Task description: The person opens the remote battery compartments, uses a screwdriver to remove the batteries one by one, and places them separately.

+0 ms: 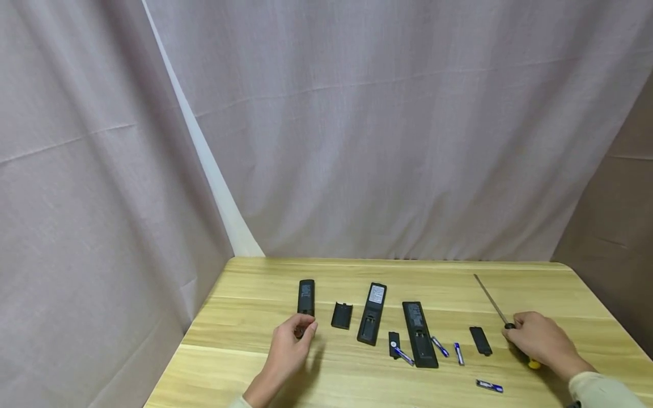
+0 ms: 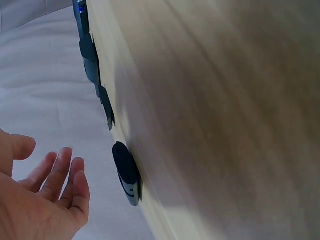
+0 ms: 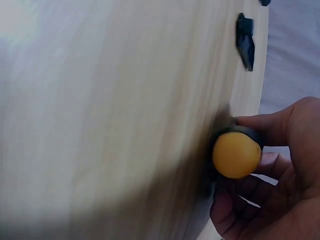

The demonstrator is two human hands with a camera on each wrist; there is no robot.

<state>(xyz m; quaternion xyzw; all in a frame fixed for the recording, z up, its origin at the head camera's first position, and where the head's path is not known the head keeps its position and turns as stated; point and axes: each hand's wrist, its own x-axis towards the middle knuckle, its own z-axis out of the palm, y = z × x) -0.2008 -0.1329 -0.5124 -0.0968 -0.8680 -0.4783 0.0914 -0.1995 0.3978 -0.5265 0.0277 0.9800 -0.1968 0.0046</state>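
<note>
On the right of the table, my right hand (image 1: 543,340) grips a screwdriver (image 1: 491,297) by its handle, the thin metal shaft pointing away from me. The handle's yellow end (image 3: 236,155) faces the right wrist camera. My left hand (image 1: 288,345) hovers at the near end of a black remote control (image 1: 306,296), which lies back side up. In the left wrist view the fingers (image 2: 62,175) are loosely bent and hold nothing, with a gap between them and the remote (image 2: 126,167).
Two more remotes (image 1: 377,294) (image 1: 415,317) lie with battery compartments uncovered. Black battery covers (image 1: 342,315) (image 1: 480,341) (image 1: 394,339) are spread among them. Several blue-and-silver batteries (image 1: 459,354) (image 1: 490,386) lie loose, one touching a cover. Grey curtains (image 1: 357,141) hang behind the table.
</note>
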